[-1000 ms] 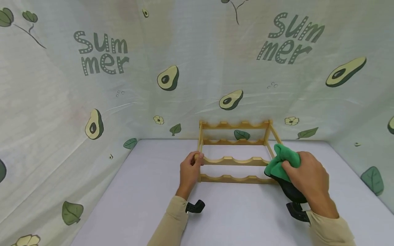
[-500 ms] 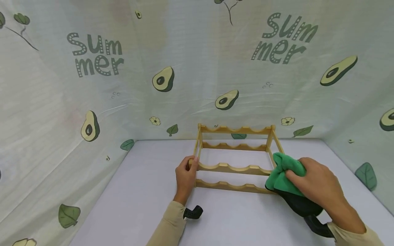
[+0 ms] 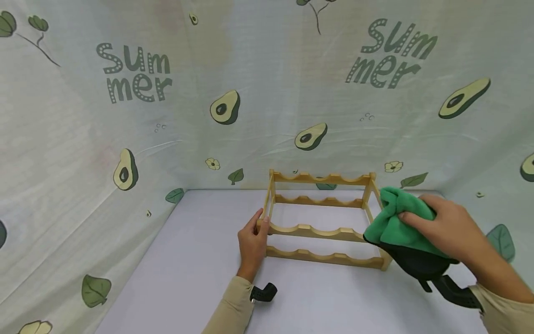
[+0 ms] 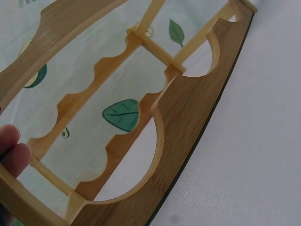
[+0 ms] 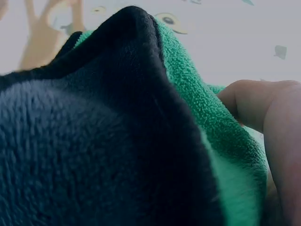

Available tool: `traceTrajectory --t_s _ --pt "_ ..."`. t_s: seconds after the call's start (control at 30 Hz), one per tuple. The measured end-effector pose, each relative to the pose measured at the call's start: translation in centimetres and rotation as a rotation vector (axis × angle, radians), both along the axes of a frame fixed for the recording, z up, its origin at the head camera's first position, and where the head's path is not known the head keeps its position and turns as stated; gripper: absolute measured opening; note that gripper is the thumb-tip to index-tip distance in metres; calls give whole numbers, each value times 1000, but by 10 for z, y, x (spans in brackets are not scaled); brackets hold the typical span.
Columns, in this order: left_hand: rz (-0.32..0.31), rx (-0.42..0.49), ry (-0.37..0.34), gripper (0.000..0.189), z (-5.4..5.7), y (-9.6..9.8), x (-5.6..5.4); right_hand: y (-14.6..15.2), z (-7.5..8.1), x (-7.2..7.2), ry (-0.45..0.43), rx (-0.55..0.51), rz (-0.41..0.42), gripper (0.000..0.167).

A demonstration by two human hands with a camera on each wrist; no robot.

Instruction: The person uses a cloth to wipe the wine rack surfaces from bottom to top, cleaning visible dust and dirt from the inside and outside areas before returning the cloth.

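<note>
A light wooden rack (image 3: 327,233) with scalloped rails stands on the white table, slightly turned. At its front left corner the left hand (image 3: 252,243) grips the upright, thumb on the near side; in the left wrist view two fingertips (image 4: 16,157) show by the wood. My right hand (image 3: 448,229) pinches a bunched cloth (image 3: 398,218), green on one face and black on the other, at the rack's front right corner. The cloth hides part of that corner; whether it touches the wood I cannot tell. Close up, the cloth (image 5: 197,117) fills most of the right wrist view.
A white tabletop (image 3: 200,260) spreads around the rack. Behind it and at both sides hangs a pale curtain (image 3: 267,83) printed with avocados, leaves and lettering. Black wrist mounts (image 3: 263,292) sit on both forearms.
My right hand has moved right with the cloth, uncovering the lower front right foot of the rack. The rack has come slightly nearer and turned, the left hand still on it.
</note>
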State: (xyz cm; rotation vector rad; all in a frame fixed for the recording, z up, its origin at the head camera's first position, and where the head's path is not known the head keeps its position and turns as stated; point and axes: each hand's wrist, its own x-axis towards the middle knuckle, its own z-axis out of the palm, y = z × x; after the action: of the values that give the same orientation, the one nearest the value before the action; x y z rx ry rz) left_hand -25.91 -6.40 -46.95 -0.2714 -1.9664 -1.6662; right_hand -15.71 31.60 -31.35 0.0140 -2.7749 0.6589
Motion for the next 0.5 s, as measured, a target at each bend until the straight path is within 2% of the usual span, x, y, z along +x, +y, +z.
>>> traceTrajectory --t_s 0.1,0.23,0.37,0.5 --pt "1 20 -13 38 1 -1 2 -2 20 -18 -5 5 36 47" --pt "-16 18 -23 38 5 -1 6 -4 39 -49 -54 13 90 51" --pt "-16 12 -8 36 15 0 17 -7 48 -80 -147 -10 138 56" --pt "-27 20 31 35 29 2 29 -11 51 -103 -222 -73 161 58"
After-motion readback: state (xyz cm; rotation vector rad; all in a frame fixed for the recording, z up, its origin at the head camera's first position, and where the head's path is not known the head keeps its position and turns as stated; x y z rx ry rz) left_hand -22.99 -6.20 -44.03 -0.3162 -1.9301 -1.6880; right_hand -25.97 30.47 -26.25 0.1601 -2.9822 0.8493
